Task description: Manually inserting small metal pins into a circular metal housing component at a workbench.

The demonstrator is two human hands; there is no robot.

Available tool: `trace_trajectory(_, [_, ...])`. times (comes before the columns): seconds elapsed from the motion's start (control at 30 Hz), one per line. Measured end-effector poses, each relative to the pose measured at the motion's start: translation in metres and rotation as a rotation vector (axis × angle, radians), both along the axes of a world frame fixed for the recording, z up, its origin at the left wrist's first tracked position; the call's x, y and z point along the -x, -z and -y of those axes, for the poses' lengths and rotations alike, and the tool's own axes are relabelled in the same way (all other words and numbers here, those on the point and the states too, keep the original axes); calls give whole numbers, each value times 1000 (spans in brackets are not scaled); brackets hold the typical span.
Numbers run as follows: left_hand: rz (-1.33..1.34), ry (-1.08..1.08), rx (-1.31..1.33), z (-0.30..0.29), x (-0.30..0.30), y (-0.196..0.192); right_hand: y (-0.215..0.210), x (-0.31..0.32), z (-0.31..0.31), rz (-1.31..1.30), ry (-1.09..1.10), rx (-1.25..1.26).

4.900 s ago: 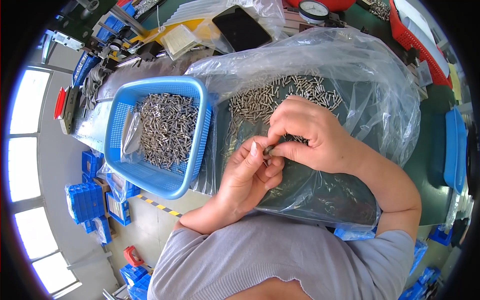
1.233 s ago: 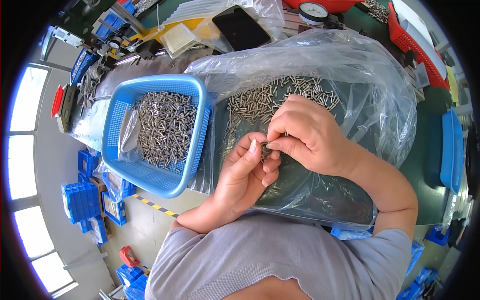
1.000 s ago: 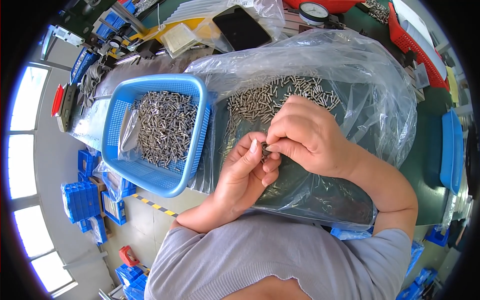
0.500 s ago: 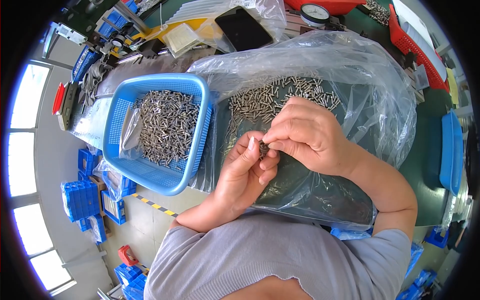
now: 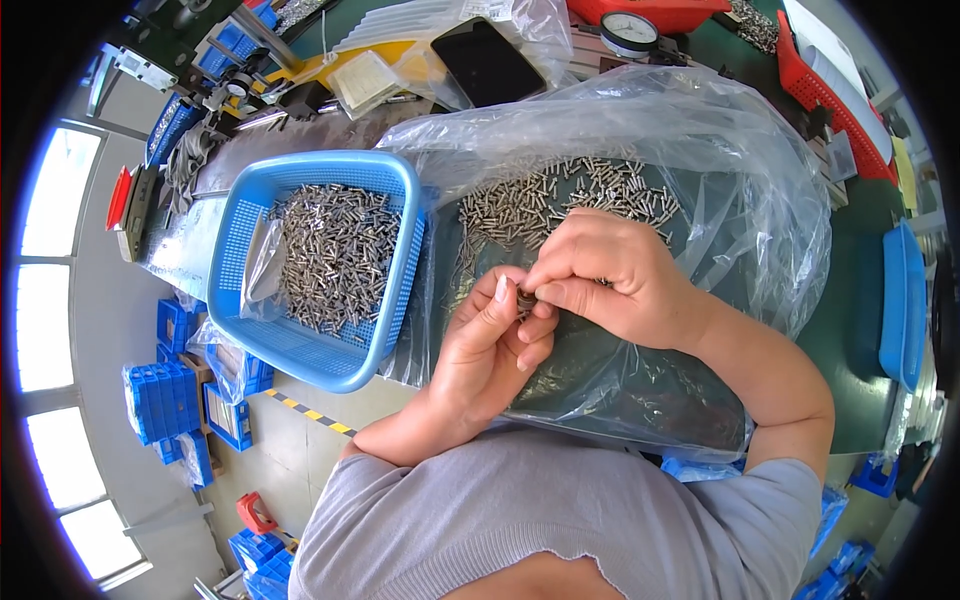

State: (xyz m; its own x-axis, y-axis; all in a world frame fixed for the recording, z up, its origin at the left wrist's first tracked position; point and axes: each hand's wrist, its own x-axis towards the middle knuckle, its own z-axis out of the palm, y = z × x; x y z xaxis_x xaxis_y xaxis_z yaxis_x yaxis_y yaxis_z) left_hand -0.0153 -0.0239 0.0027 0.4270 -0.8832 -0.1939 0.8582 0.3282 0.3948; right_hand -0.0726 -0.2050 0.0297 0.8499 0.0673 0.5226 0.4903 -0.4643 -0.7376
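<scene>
My left hand (image 5: pixel 482 338) is closed round a small dark round metal part (image 5: pixel 525 300), held between thumb and fingers. At the top of that part, my right hand (image 5: pixel 622 278) pinches with thumb and forefinger; whatever lies in the pinch is too small to make out. A bit of metal also shows under the curled right fingers. Just beyond both hands, many small metal pins (image 5: pixel 510 205) lie loose on a clear plastic bag (image 5: pixel 760 235). To the left stands a blue plastic basket (image 5: pixel 400 175) with a heap of similar metal pins (image 5: pixel 335 255) inside.
A black phone (image 5: pixel 488 62) and a dial gauge (image 5: pixel 629 32) lie at the back of the green table (image 5: pixel 850 370). A red basket (image 5: pixel 835 95) is at the far right, with a blue tray (image 5: pixel 902 305) nearer. Blue crates (image 5: pixel 165 400) stand on the floor at left.
My right hand has shifted slightly downward and its fingers have curled more, the thumb and forefinger still at the round part. My left hand stays nearly where it was.
</scene>
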Motion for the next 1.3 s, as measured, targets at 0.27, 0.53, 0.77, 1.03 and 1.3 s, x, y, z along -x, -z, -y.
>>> trace_trajectory(0.27, [66,57,-81,-1,0,-6,-5,2,1,-238,-56,-120])
trace_trajectory(0.53, [68,95,-103,0,2,-8,-12,2,3,-164,6,-40])
trace_trajectory(0.77, [16,-23,-32,2,3,-5,-11,1,6,-111,-19,-53])
trace_trajectory(1.03, [-31,9,70,0,-2,2,-2,0,24,-160,190,386])
trace_trajectory(1.3, [-17,9,58,0,-1,0,-1,1,19,-183,184,525])
